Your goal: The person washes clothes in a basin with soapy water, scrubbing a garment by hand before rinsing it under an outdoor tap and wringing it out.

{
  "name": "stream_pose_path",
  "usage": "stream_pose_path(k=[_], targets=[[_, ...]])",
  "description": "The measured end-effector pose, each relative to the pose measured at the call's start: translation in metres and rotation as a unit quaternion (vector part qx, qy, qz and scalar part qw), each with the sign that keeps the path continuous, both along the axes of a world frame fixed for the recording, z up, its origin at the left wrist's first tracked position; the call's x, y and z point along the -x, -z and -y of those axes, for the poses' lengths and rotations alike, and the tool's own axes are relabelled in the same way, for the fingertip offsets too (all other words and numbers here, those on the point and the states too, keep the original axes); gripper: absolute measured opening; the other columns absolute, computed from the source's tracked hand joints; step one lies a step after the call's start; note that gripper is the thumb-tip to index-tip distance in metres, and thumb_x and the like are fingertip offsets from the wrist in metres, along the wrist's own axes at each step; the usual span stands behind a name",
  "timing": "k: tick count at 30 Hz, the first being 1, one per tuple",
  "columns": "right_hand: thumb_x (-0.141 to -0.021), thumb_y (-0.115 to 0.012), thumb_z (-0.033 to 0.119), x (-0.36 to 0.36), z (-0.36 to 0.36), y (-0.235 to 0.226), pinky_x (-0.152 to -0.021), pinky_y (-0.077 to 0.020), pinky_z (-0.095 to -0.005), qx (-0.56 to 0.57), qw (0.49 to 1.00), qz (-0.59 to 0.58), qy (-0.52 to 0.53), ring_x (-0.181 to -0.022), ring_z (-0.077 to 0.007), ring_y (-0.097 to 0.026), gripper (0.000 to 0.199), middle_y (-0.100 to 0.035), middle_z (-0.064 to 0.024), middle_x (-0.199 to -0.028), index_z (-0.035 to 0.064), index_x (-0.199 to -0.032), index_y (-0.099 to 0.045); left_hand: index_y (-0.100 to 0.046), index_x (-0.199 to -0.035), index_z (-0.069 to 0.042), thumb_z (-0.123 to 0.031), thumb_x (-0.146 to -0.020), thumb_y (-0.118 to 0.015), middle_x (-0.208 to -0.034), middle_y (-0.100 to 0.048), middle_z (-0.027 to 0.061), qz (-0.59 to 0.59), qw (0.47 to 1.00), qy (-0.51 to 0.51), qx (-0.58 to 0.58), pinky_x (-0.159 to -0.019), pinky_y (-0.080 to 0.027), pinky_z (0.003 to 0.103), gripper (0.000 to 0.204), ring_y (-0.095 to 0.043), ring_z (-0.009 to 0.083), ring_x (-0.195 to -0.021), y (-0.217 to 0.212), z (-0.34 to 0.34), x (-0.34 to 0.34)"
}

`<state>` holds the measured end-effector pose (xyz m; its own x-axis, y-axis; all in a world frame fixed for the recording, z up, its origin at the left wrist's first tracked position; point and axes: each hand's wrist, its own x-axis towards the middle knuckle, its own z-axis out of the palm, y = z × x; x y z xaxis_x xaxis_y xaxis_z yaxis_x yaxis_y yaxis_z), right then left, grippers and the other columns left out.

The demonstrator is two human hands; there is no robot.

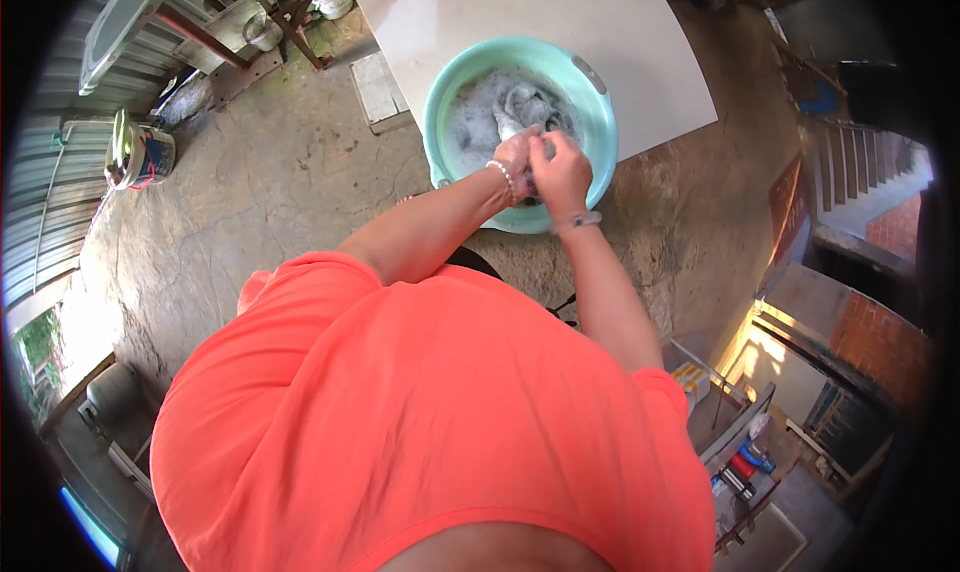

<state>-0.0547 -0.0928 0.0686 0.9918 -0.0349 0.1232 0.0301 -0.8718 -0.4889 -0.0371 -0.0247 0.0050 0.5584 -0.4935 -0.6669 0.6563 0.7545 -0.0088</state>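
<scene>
A mint-green plastic basin [440, 102] sits at the near edge of a pale table and holds sudsy water [472, 122]. In the suds a wet grey-and-white cloth [528, 104] lies bunched, one part rising to my hands. My left hand [514, 160], with a beaded bracelet at its wrist, is closed on the cloth over the basin's near side. Right against it, my right hand [563, 175] is closed too, its knuckles up. The fingers of both hands partly hide what lies between them, and a darker bit of cloth shows below.
Beneath the basin is a smooth pale tabletop [650, 72]. A bucket [150, 157] stands by the corrugated wall at left. Near the table's left edge lies a white slab [380, 90] on the concrete floor [270, 192]. Steps [860, 167] rise at the right.
</scene>
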Motion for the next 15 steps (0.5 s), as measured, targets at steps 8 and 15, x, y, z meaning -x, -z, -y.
stream_pose_path(k=[8, 15], targets=[[-0.072, -0.053, 0.028, -0.004, 0.023, 0.021, -0.056, -0.0425, -0.0427, 0.029, 0.996, -0.064, 0.057, -0.064, -0.0363, -0.054, 0.022, -0.057, -0.0186, -0.069, 0.0072, -0.077, -0.057, -0.052, -0.084, 0.001, -0.036, -0.073, -0.057, -0.073, -0.055, 0.0105, 0.03, 0.972, 0.039, -0.23, -0.055, -0.045, 0.035, 0.039, -0.054, 0.0222, -0.061, -0.031, -0.012, 0.001], [-0.07, -0.061, 0.031, -0.015, 0.034, 0.058, -0.074, -0.0413, -0.0339, -0.218, 0.966, -0.126, 0.053, -0.086, -0.0254, -0.054, 0.051, -0.056, -0.0153, -0.093, -0.0015, -0.106, -0.047, -0.053, -0.092, -0.003, -0.03, -0.063, -0.057, -0.09, -0.055, 0.0197, 0.487, 0.47, 0.326, -0.66, -0.072, -0.044, 0.038, 0.04, -0.053, 0.0324, -0.085, 0.019, -0.017, 0.012]])
